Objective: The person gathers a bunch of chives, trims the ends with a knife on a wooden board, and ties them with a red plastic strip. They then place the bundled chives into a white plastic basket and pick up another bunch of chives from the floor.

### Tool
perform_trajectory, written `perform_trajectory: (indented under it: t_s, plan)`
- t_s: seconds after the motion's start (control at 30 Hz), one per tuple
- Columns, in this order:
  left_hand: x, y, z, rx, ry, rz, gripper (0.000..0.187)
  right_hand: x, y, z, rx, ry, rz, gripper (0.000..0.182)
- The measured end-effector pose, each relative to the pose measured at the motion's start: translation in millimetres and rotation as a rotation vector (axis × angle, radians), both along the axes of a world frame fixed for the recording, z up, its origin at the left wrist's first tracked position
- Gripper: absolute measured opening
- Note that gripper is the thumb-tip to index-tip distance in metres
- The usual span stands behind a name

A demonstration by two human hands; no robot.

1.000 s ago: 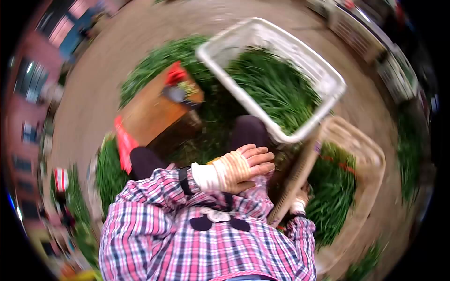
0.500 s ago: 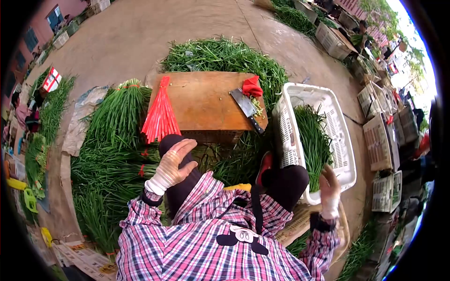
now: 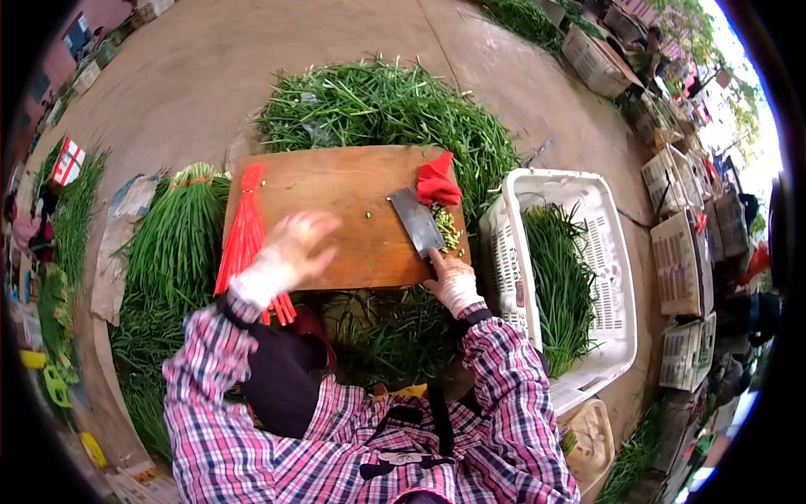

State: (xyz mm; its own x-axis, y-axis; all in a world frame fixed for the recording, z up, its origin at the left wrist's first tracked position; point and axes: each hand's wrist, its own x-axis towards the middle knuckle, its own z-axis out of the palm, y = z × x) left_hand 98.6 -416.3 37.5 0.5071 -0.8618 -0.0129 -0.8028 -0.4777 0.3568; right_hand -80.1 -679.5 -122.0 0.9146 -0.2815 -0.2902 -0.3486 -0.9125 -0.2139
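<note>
My right hand [image 3: 454, 284] is on the handle end of a cleaver [image 3: 415, 220], and its fingers cover the handle. The blade lies flat on a wooden board [image 3: 336, 202], beside a red cloth [image 3: 439, 180] and small cut pieces of stalk [image 3: 447, 228]. Over the board's left part, my left hand [image 3: 294, 248] is blurred, with its fingers apart and nothing in them. Close by it, a fan of red ties [image 3: 243, 231] lies on the board and hangs over the front edge.
A bound bunch of long chive-like greens [image 3: 180, 223] lies left of the board, with more loose greens [image 3: 378, 105] heaped behind. On the right stands a white plastic crate [image 3: 617, 286] holding green stalks [image 3: 558, 290]. Further crates [image 3: 676, 252] line the right side.
My right hand has moved from beside the crate to the cleaver's handle. My left hand has gone from above my knee to over the board. My body leans further forward.
</note>
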Motion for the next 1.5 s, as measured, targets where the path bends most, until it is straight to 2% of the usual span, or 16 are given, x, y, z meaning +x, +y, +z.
perform_trajectory:
  t_s: [0.23, 0.43, 0.53, 0.57, 0.7, 0.83, 0.87, 0.93, 1.03, 1.1, 1.2, 1.27, 1.33, 1.37, 1.4, 1.5]
  plan:
    - [50.6, -229.1, -99.7, 0.203, 0.015, -0.111, 0.064, -32.1, 65.0, 21.1, 0.638, -0.482, -0.248, 0.046]
    - [62.1, -295.2, -172.8, 0.521, -0.093, -0.125, 0.043, -8.2, 122.8, 3.4, 1.460, -0.217, -0.392, 0.046]
    - [83.0, -287.7, -139.0, 0.028, 0.361, 0.223, 0.026, 4.6, 89.2, 17.5, 1.676, -0.038, -0.620, 0.045]
    - [89.2, -282.3, -128.5, -0.264, 0.656, 0.382, 0.025, 3.5, 78.7, 2.2, 1.613, -0.125, -0.681, 0.042]
    - [131.2, -272.9, -91.3, -0.593, 0.719, 0.327, 0.018, -11.9, -14.1, -3.2, 1.356, -0.451, -1.048, 0.028]
    - [131.4, -267.7, -116.6, -0.911, 0.584, 0.187, 0.021, -4.5, -58.0, -26.3, 1.160, -0.874, -1.100, 0.042]
    - [118.0, -261.5, -128.9, -0.925, 0.833, 0.237, 0.023, 4.2, -64.8, -36.2, 1.032, -0.940, -0.966, 0.043]
    - [81.8, -233.1, -129.6, -0.739, 1.012, 0.238, 0.032, 23.5, -64.2, -30.2, 0.866, -0.903, -0.876, 0.041]
    - [43.6, -205.5, -165.7, 0.107, 0.271, 0.202, 0.058, 49.1, -74.9, -52.6, 0.627, -0.921, -0.609, 0.040]
    - [12.2, -174.5, -174.8, 0.112, 0.001, 0.116, 0.068, 65.2, -72.5, -46.9, 0.351, -0.698, -0.447, 0.039]
    - [13.5, -88.8, -123.2, 0.146, 0.090, 0.017, 0.062, 63.9, -67.2, -49.2, 0.082, -0.482, -0.174, 0.044]
    - [43.4, -16.7, -131.2, -0.198, 0.085, 0.062, 0.053, 64.9, -60.3, -36.6, -0.072, -0.463, -0.129, 0.047]
    - [88.5, 35.8, -92.1, 0.121, 0.115, 0.283, 0.054, 65.7, -36.3, -37.7, 0.210, -0.650, -0.148, 0.035]
    - [101.3, 68.8, -96.9, -0.135, 0.075, 0.321, 0.054, 61.9, -17.1, -40.9, 0.501, -0.717, -0.167, 0.030]
    - [108.6, 94.7, -94.7, 0.013, -0.216, 0.276, 0.051, 59.4, 20.1, -21.7, 0.673, -0.603, -0.225, 0.021]
    - [109.4, 141.1, -110.7, 0.080, -0.133, 0.343, 0.049, 55.5, 135.9, 30.9, 1.191, 0.019, -0.294, 0.014]
